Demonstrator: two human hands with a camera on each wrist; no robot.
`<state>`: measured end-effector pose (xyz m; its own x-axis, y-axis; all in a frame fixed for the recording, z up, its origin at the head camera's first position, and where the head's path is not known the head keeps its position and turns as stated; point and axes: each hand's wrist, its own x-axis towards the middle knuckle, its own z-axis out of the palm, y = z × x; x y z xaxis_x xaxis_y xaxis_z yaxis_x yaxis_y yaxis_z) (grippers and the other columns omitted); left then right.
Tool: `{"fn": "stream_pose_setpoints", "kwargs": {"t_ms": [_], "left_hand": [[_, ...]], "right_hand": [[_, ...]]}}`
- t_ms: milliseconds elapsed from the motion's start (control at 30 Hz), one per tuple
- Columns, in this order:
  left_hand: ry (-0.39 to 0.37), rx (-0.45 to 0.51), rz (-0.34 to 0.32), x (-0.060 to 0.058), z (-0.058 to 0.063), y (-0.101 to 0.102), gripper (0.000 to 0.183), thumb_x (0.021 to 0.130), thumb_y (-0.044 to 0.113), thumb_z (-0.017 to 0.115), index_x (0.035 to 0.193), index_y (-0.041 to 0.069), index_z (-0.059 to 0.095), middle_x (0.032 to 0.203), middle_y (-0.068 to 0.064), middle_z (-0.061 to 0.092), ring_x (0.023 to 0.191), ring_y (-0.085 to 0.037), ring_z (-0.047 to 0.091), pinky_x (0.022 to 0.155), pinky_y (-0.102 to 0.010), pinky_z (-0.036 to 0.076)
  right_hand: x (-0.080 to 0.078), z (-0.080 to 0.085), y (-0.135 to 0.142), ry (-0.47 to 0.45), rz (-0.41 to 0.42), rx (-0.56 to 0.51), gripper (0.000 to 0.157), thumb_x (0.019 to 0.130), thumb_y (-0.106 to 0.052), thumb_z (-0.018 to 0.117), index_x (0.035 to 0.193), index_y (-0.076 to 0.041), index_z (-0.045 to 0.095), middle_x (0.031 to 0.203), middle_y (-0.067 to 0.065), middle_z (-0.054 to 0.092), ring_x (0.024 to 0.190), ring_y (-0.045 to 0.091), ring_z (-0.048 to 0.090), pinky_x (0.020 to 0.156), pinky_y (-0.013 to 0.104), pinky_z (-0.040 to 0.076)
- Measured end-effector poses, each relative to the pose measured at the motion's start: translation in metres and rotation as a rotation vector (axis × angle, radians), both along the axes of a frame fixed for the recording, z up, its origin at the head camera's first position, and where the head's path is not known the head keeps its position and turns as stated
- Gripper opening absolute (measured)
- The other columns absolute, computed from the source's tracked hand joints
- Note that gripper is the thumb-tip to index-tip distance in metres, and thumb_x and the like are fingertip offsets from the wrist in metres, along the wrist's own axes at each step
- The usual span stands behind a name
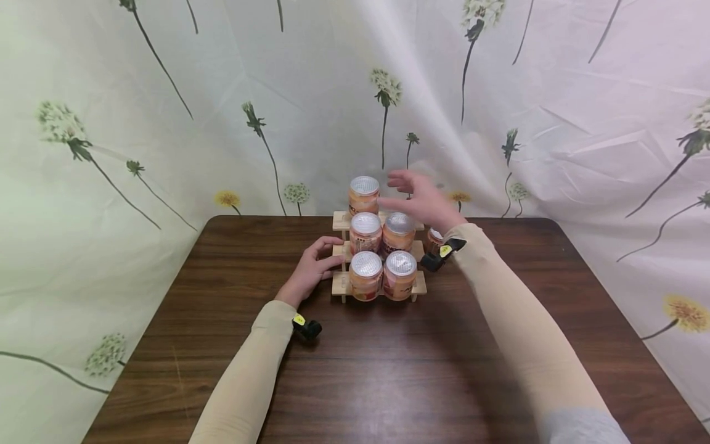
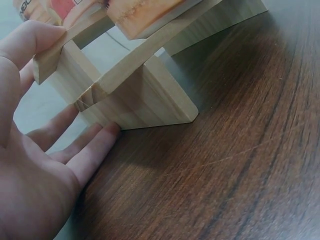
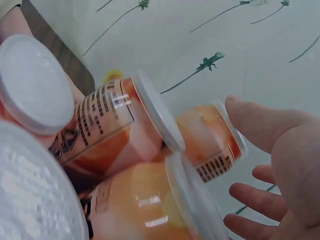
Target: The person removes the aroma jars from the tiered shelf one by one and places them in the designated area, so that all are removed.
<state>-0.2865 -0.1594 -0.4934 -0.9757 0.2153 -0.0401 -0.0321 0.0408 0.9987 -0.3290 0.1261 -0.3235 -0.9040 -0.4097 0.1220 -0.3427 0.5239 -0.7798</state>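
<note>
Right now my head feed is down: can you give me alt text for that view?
A three-step wooden rack on a dark wood table holds orange jars with silvery lids. The left hand touches the rack's left end, while the right hand, fingers open, hovers beside the top jar. A flower-printed sheet hangs behind.

A dark brown wooden table with rounded corners (image 1: 388,370) fills the lower half of the view, its grain running left to right and catching a soft sheen near the front edge. Behind its far edge and past both sides hangs a pale, creased fabric backdrop printed with dandelion stems and yellow flowers (image 1: 166,123). The light is even and diffuse.
</note>
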Motion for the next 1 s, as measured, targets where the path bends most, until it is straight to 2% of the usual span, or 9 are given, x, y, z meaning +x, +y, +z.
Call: {"fn": "stream_pose_setpoints", "kwargs": {"t_ms": [200, 400, 633, 767, 900, 1000], "left_hand": [[0.003, -0.002, -0.007, 0.001, 0.001, 0.001, 0.038, 0.101, 0.02, 0.073, 0.136, 0.017, 0.059, 0.149, -0.015, 0.05, 0.116, -0.026, 0.065, 0.085, -0.037, 0.059], [0.002, 0.0, -0.007, 0.002, 0.003, 0.001, 0.038, 0.1, 0.019, 0.074, 0.135, 0.017, 0.059, 0.149, -0.015, 0.05, 0.115, -0.026, 0.065, 0.085, -0.037, 0.059], [0.002, 0.003, -0.004, 0.003, 0.004, 0.0, 0.038, 0.1, 0.021, 0.075, 0.135, 0.02, 0.06, 0.149, -0.014, 0.05, 0.115, -0.027, 0.065, 0.085, -0.037, 0.059], [0.005, 0.008, -0.004, 0.004, 0.004, 0.0, 0.037, 0.1, 0.02, 0.074, 0.135, 0.019, 0.06, 0.149, -0.015, 0.05, 0.114, -0.026, 0.065, 0.085, -0.037, 0.059], [0.005, 0.004, -0.005, 0.005, 0.005, 0.0, 0.039, 0.101, 0.019, 0.073, 0.137, 0.016, 0.059, 0.152, -0.016, 0.048, 0.114, -0.026, 0.065, 0.085, -0.037, 0.059], [0.005, -0.001, -0.002, 0.005, 0.006, 0.0, 0.041, 0.101, 0.019, 0.073, 0.139, 0.014, 0.058, 0.153, -0.017, 0.046, 0.114, -0.025, 0.064, 0.084, -0.037, 0.059]], "right_hand": [[-0.004, 0.004, -0.016, -0.063, 0.03, 0.004, 0.086, 0.091, -0.044, 0.083, 0.16, -0.014, 0.042, 0.157, 0.011, 0.051, 0.146, 0.036, 0.045, 0.118, 0.051, 0.039], [-0.006, 0.007, -0.03, -0.078, 0.037, 0.02, 0.086, 0.093, -0.04, 0.082, 0.162, -0.012, 0.039, 0.158, 0.012, 0.05, 0.145, 0.033, 0.047, 0.115, 0.049, 0.042], [-0.009, 0.007, -0.042, -0.066, 0.063, 0.007, 0.075, 0.095, -0.033, 0.08, 0.156, -0.007, 0.044, 0.141, 0.012, 0.06, 0.134, 0.03, 0.056, 0.107, 0.044, 0.05], [-0.01, 0.005, -0.043, -0.046, 0.024, -0.011, 0.066, 0.095, -0.035, 0.08, 0.148, -0.007, 0.052, 0.137, 0.01, 0.061, 0.129, 0.028, 0.058, 0.103, 0.043, 0.051], [-0.009, 0.0, -0.043, -0.054, -0.045, -0.092, 0.058, 0.091, -0.035, 0.085, 0.136, -0.009, 0.059, 0.13, 0.007, 0.064, 0.122, 0.024, 0.062, 0.098, 0.042, 0.054], [-0.009, -0.002, -0.041, -0.052, -0.092, -0.162, 0.057, 0.089, -0.033, 0.087, 0.132, -0.008, 0.06, 0.128, 0.008, 0.065, 0.121, 0.024, 0.063, 0.098, 0.041, 0.054]]}}
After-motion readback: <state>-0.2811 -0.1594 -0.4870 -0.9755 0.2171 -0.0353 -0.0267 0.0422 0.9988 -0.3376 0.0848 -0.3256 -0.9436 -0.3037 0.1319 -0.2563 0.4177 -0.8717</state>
